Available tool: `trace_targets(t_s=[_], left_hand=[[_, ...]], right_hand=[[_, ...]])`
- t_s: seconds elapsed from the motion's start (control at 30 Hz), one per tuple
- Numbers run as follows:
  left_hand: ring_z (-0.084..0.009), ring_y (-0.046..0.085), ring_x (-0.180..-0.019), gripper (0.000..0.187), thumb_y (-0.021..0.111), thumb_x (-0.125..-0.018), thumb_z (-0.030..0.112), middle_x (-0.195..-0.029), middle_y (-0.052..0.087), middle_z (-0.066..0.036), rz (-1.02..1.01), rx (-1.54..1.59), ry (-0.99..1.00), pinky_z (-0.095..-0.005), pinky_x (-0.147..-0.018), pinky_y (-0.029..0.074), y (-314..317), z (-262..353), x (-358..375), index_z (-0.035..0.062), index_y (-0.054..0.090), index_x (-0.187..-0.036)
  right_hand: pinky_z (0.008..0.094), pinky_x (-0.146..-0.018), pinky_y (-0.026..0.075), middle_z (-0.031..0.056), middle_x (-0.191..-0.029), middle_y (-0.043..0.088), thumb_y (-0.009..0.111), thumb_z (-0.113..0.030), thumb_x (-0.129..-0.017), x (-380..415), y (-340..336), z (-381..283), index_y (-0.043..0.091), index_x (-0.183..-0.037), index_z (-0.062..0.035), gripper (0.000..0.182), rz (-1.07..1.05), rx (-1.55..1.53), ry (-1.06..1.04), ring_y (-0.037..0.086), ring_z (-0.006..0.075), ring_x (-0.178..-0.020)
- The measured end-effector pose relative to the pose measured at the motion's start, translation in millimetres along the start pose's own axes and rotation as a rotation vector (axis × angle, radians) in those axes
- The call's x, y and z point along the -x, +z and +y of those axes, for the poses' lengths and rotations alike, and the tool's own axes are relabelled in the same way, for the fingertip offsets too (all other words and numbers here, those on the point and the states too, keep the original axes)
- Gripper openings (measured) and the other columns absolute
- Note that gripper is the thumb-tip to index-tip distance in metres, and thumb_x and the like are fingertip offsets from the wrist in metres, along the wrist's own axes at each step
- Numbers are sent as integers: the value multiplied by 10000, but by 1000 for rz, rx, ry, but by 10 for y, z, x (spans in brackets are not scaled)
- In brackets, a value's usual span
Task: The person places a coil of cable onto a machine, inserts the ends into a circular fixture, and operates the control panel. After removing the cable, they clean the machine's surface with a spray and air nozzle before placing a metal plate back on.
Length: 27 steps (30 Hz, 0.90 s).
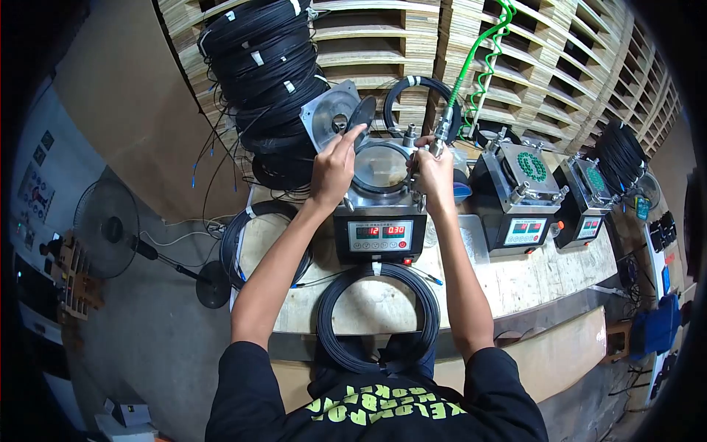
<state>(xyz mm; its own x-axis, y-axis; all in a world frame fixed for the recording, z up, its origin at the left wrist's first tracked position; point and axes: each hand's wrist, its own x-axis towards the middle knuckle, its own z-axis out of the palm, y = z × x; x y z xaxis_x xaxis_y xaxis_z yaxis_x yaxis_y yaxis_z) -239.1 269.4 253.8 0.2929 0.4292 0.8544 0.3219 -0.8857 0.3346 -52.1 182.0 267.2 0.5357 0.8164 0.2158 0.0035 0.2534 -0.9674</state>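
Observation:
My left hand (pixel 336 171) pinches a dark round disc (pixel 361 118), tilted up on edge above the left side of the nearest machine. Behind it a square metal plate (pixel 322 116) with a round recess leans against the cable stack. My right hand (pixel 434 173) is closed around a metal air nozzle (pixel 442 132) on a green hose (pixel 464 70), at the machine's right side. Between my hands lies the round plate (pixel 381 167) on top of the machine (pixel 379 239), whose red display is lit. A coil of black cable (pixel 324 317) rests at the table's front edge.
Tall stacked cable coils (pixel 258 81) stand at the back left, another coil (pixel 237 247) on the table's left. Two similar machines (pixel 515 199) (pixel 585 199) stand to the right. Wooden pallets (pixel 361 44) rise behind. A fan (pixel 110 227) stands on the floor at left.

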Motion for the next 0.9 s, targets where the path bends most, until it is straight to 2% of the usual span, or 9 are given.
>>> trace_targets(t_s=[0.23, 0.33, 0.4, 0.5, 0.6, 0.63, 0.73, 0.77, 0.9], left_hand=[[-382, 720, -999, 563, 559, -967, -58, -1191, 693, -231, 94, -10, -7, -419, -758, 604, -1, 98, -18, 109, 459, -1496], [-378, 720, -1011, 569, 557, -967, -52, -1234, 688, -216, 107, 24, -46, -409, -772, 608, 15, 87, 17, 114, 451, -1501], [-378, 713, -1034, 564, 565, -945, -64, -1252, 688, -196, 49, 63, -104, -414, -808, 607, -7, 81, 30, 106, 488, -1478], [-386, 685, -1104, 514, 602, -894, -65, -1258, 693, -175, -219, -17, 63, -439, -937, 568, -114, 14, 24, 92, 603, -1383], [-391, 645, -1177, 449, 624, -856, -53, -1253, 698, -167, -493, -107, 199, -455, -1057, 495, -140, -96, 9, 84, 691, -1279], [-389, 601, -1247, 445, 662, -880, 7, -1326, 657, -187, -641, -149, 161, -444, -1117, 453, -173, -91, -12, 101, 675, -1315], [-393, 547, -1313, 443, 672, -893, 57, -1406, 599, -204, -897, 4, 47, -446, -1135, 431, -226, -72, -76, 94, 662, -1334], [-385, 503, -1360, 435, 669, -911, 107, -1466, 541, -223, -923, 1, 43, -441, -1149, 416, -223, -71, -83, 88, 654, -1345], [-393, 506, -1358, 419, 664, -929, 173, -1456, 547, -234, -964, 16, 34, -433, -1160, 399, -170, -130, -103, 60, 657, -1332]], right_hand=[[303, -639, 528, 66, -771, 596, 500, -48, -931, 22, 298, -57, 550, -1058, -27, 138, -73, -260, 101, 650, 164, -695], [300, -656, 532, 73, -800, 603, 516, -45, -946, -212, 368, 226, 553, -1056, -28, 117, 146, -190, -159, 657, 160, -719], [307, -648, 542, 79, -810, 633, 517, -32, -956, -288, 373, 261, 556, -1058, -19, 110, 241, -260, -227, 664, 167, -719], [322, -576, 551, 115, -842, 680, 551, -45, -936, -289, 201, 256, 557, -1071, -9, 140, 183, -339, -136, 687, 189, -701], [301, -670, 555, 125, -850, 685, 562, -41, -925, -369, -46, 307, 541, -1159, -1, 239, 149, -223, -177, 688, 188, -744], [296, -708, 551, 126, -854, 685, 561, -33, -918, -416, -130, 346, 533, -1189, 4, 275, 135, -237, -173, 687, 190, -764], [319, -731, 539, 105, -906, 646, 530, -16, -931, -330, -212, 210, 562, -1139, 21, 214, 152, -394, -128, 680, 184, -778], [323, -748, 545, 106, -906, 651, 533, -24, -933, -385, -276, 255, 559, -1146, 19, 218, 141, -360, -160, 686, 187, -786], [316, -768, 551, 114, -912, 665, 535, -30, -933, -394, -375, 212, 547, -1169, 15, 240, 159, -335, -130, 688, 184, -789]])
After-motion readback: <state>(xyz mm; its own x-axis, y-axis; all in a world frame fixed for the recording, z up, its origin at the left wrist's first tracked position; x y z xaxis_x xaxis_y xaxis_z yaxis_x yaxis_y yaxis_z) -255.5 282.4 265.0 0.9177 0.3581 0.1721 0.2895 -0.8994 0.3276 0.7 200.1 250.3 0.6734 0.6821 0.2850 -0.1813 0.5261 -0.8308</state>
